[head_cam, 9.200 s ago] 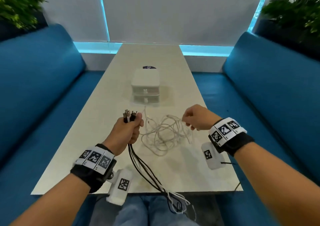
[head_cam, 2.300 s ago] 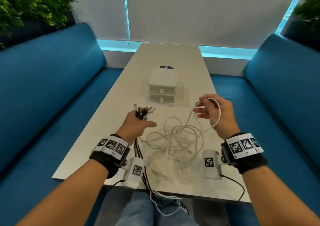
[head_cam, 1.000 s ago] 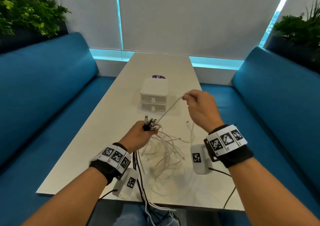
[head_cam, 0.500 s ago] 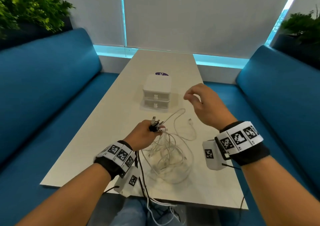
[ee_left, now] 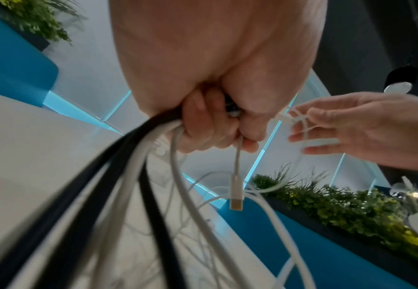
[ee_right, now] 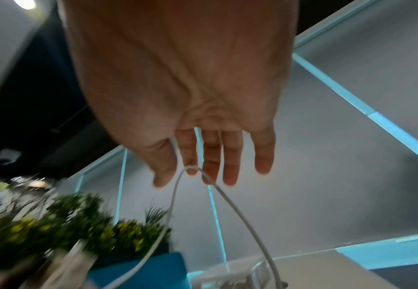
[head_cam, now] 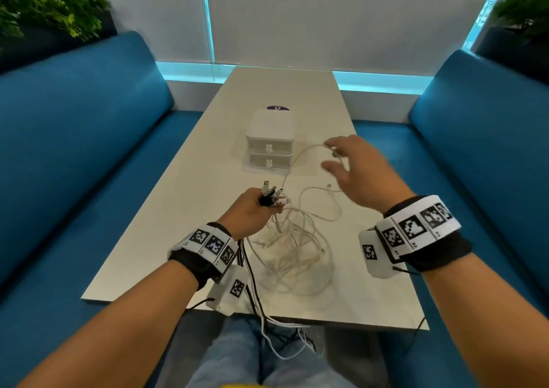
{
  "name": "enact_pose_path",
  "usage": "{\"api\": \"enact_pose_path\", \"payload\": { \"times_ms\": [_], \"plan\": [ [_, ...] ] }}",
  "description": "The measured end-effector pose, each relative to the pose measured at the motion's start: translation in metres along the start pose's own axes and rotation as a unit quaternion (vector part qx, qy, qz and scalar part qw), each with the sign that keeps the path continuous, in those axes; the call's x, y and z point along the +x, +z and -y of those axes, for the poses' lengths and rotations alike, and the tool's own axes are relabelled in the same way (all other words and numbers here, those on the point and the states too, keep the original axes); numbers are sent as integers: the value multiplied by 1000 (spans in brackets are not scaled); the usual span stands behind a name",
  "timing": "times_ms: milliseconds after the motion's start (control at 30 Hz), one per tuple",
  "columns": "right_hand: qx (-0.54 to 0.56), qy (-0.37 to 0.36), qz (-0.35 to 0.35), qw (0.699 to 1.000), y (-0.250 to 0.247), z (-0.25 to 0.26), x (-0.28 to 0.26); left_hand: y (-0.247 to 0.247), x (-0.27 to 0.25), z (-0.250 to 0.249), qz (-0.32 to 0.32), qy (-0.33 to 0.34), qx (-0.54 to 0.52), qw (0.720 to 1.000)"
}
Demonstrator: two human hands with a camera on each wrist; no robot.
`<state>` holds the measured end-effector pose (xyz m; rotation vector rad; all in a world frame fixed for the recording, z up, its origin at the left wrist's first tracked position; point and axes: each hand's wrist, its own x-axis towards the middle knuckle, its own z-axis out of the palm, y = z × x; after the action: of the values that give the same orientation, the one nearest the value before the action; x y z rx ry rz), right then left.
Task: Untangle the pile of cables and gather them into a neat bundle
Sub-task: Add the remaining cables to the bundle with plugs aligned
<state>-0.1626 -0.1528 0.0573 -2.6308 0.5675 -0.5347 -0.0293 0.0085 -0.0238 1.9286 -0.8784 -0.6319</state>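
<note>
Head view: left hand (head_cam: 249, 213) clenched around gathered black and white cable plug ends (head_cam: 271, 195), presumably anchoring sorted ends, right hand (head_cam: 355, 171) spread, straight fingers hooking a thin white cable loop (head_cam: 303, 154) above tangled white cords (head_cam: 294, 248) on pale rectangular table (head_cam: 184, 209).

benches: blue upholstered bench (head_cam: 74, 138) each side | table: long pale table (head_cam: 190, 209) between | wall: white blinds (head_cam: 341, 16), cyan light strip (head_cam: 190, 71) | corners: green plants (head_cam: 44, 4)
</note>
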Motion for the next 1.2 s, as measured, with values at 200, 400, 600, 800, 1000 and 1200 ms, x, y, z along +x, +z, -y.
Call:
{"api": "enact_pose_path", "payload": {
  "times_ms": [200, 400, 600, 800, 1000, 1200],
  "plan": [
    [-216, -106, 19, 970, 23, 11, -14, 12, 1, -15, 44, 25, 79, 996],
    [-272, -104, 99, 951, 24, 3, -26, 20, -8, -33, 69, 63, 104, 990],
    [-96, 10, 188, 977, -11, -14, -51, 29, -15, -50, 102, 70, 32, 992],
    [-88, 212, 251, 940, -35, -90, -110, 66, -29, -78, 137, 116, -32, 983],
    [173, 437, 138, 872, -5, -180, -235, 117, -40, -109, 215, 167, -62, 960],
    [213, 605, 94, 762, 73, -218, -328, 159, -54, -137, 254, 195, -50, 946]
  ]
}}
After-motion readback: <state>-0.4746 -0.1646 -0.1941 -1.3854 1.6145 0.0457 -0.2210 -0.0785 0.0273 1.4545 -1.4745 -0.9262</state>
